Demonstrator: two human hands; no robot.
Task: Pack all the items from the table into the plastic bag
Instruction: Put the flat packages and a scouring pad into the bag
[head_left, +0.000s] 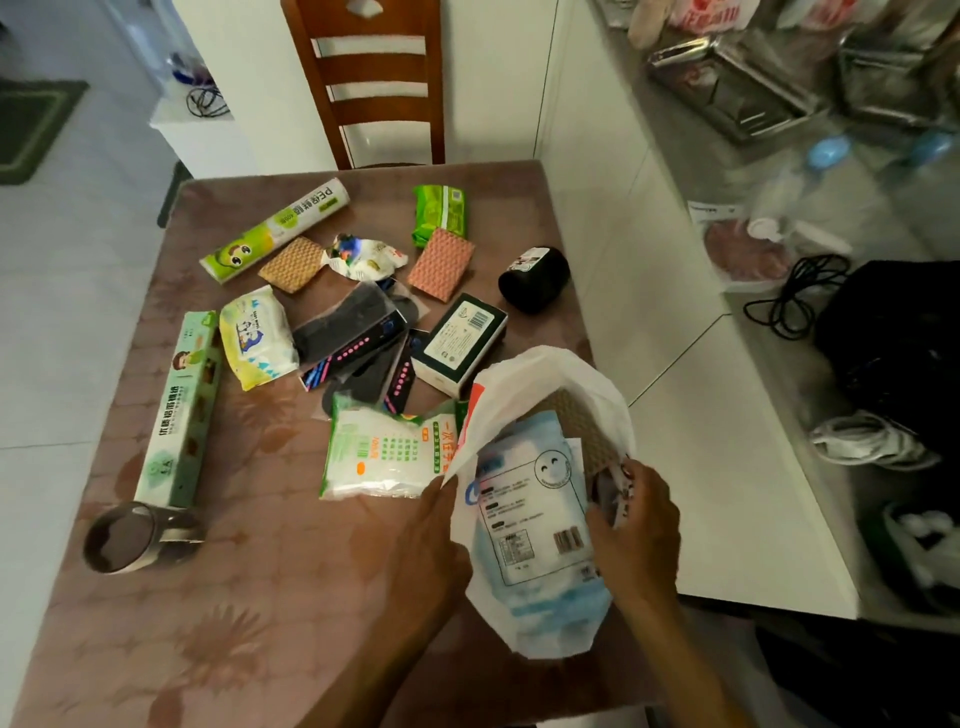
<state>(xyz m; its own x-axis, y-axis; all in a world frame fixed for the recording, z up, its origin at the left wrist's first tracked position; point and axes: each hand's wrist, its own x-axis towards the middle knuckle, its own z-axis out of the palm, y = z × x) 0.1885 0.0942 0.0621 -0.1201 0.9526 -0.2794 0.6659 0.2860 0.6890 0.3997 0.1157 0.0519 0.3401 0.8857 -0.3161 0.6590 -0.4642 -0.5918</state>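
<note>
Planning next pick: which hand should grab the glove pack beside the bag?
Left. The left hand holds the plastic bag rim right beside the glove pack; the right hand is across the bag, gripping a small item at the opening.

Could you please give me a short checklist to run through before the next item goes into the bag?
1. Plastic bag mouth open: ok.
2. Left hand holds the bag's rim: ok.
3. Right hand free to pick up: not ok, it grips a small item at the bag's mouth.
4. Blue-white packet inside the bag: ok.
5. Next item near: ok, glove pack lies beside the bag.
6. Room left in the bag: cannot tell.
</note>
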